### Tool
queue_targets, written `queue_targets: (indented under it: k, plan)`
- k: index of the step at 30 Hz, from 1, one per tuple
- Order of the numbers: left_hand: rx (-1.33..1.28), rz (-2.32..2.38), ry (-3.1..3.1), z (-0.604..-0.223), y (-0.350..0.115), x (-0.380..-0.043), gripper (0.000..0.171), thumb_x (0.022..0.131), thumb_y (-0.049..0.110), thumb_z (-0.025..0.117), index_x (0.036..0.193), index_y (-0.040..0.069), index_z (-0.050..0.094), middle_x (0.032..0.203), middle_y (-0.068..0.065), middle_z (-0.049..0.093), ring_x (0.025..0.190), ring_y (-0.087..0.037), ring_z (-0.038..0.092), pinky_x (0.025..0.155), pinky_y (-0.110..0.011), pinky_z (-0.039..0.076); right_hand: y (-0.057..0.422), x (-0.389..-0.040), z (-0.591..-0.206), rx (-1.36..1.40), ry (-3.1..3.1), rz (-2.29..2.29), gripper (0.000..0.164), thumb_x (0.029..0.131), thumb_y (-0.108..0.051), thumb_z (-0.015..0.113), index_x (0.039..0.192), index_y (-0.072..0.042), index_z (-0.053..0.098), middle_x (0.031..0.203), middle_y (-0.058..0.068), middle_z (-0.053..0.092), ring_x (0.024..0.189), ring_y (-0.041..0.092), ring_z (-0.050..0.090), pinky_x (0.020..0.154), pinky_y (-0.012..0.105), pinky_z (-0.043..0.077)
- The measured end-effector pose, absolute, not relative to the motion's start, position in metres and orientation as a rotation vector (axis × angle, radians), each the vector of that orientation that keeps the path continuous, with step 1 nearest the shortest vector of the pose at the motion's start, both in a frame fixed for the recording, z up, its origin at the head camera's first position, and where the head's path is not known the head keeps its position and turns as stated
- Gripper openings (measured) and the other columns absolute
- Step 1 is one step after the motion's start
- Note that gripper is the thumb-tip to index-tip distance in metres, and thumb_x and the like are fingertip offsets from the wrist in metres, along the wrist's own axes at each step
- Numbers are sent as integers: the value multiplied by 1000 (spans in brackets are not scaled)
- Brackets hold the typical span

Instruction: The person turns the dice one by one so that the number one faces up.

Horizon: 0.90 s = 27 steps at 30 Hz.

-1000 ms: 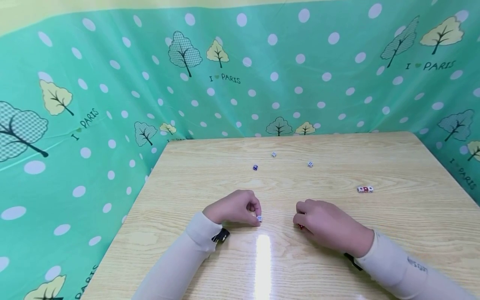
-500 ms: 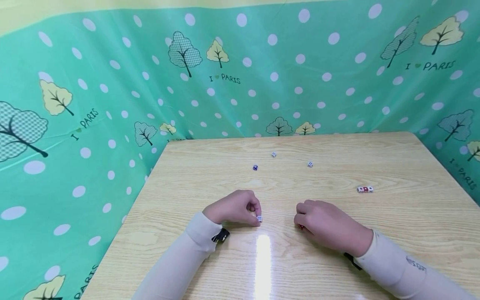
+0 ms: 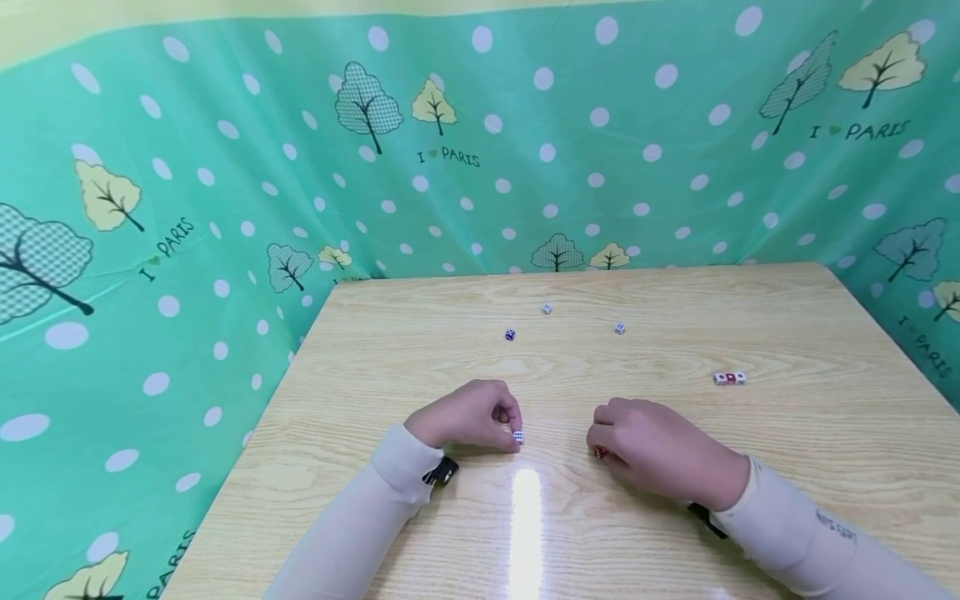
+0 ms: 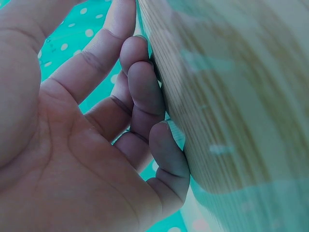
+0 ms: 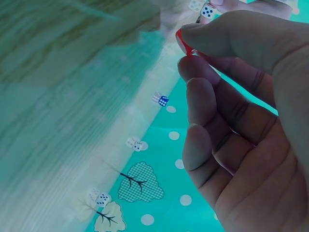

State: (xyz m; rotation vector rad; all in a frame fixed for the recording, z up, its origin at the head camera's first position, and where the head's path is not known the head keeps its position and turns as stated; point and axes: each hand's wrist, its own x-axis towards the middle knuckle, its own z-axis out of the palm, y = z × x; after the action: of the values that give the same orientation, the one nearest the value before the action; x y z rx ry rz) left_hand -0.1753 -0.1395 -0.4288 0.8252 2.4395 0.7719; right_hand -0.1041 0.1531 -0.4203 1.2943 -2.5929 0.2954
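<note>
My left hand pinches a white die with dark pips between thumb and forefinger, low over the table at the middle. In the left wrist view its other fingers curl against the tabletop, and the die is out of sight. To the right, my right hand holds a red die by its fingertips; most of that die is covered in the head view. The right wrist view shows the red die between thumb and forefinger, with the white die beyond it.
Farther back lie a blue die and two white dice, one toward the rear and one to the right. A row of white, red and white dice sits at right. A green curtain borders the wooden table.
The right hand has shifted very slightly, and a little more of the red die shows. The left hand and the dice on the table stay in place.
</note>
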Motion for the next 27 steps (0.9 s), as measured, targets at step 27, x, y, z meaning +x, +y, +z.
queue_targets:
  k: [27]
  plan:
    - [849,768,2439,-429,-140,-176,18,78,21,89,75,23,72,76,9,60,77,-8,51,69,-24,45,169,-125,-430,1220,-2901,791,20,88,-12,78,90,-31,71,88,-19,65,79,0,59,74,23,54]
